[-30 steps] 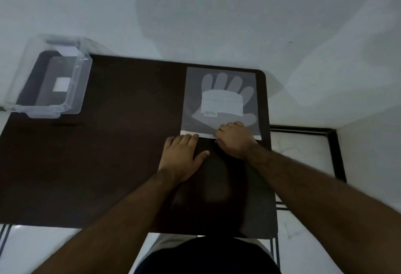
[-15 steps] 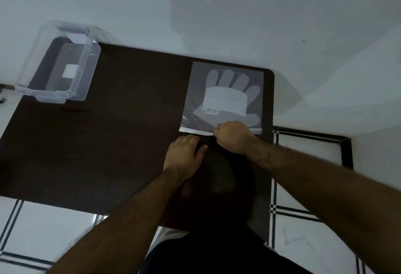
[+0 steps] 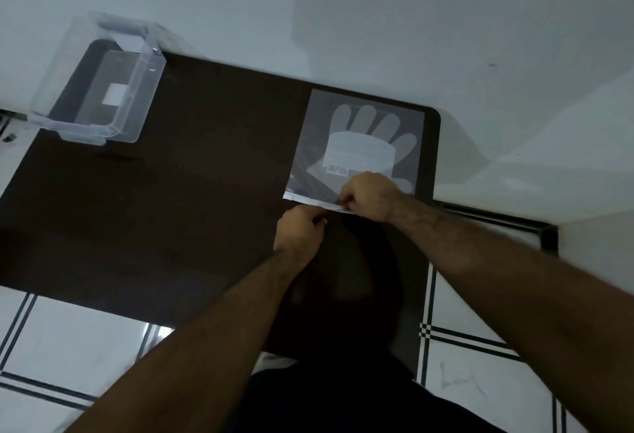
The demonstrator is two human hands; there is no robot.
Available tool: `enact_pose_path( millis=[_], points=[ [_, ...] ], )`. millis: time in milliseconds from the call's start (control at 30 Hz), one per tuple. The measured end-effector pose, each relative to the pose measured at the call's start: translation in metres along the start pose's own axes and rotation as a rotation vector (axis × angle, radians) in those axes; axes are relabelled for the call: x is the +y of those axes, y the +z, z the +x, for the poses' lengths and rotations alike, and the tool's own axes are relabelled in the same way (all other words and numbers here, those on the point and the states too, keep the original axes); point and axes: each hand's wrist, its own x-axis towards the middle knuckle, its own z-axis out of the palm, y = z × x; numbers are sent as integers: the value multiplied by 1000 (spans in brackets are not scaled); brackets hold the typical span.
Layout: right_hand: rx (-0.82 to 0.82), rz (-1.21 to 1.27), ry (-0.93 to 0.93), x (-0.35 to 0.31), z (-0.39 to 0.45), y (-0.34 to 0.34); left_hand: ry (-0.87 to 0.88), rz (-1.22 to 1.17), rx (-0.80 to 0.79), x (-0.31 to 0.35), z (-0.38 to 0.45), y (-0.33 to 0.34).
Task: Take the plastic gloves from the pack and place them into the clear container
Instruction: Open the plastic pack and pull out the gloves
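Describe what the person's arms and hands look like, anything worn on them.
Both forearms are bare with visible hair, and no sleeves reach into view. The left hand and right hand wear no gloves; no rings, watch or bands are visible in this dim view.

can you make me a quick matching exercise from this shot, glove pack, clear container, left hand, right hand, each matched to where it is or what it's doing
Column one:
1. glove pack
2. clear container
3. left hand
4. right hand

Column two:
A. at the far left corner of the table, nothing visible in it but a white label
B. pinching the pack's white strip from the near side
C. flat at the far right of the table
D. lying over the pack's near edge, fingers closed on the strip

Pairs: 1-C, 2-A, 3-B, 4-D
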Motion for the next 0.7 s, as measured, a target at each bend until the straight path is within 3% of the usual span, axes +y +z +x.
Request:
enact_pose_path(
  millis=[233,700],
  points=[
    [45,-81,4,1,-2,11,413,421,-39,-6,0,12],
    [117,25,55,7,-8,21,399,570,-27,0,6,14]
  ],
)
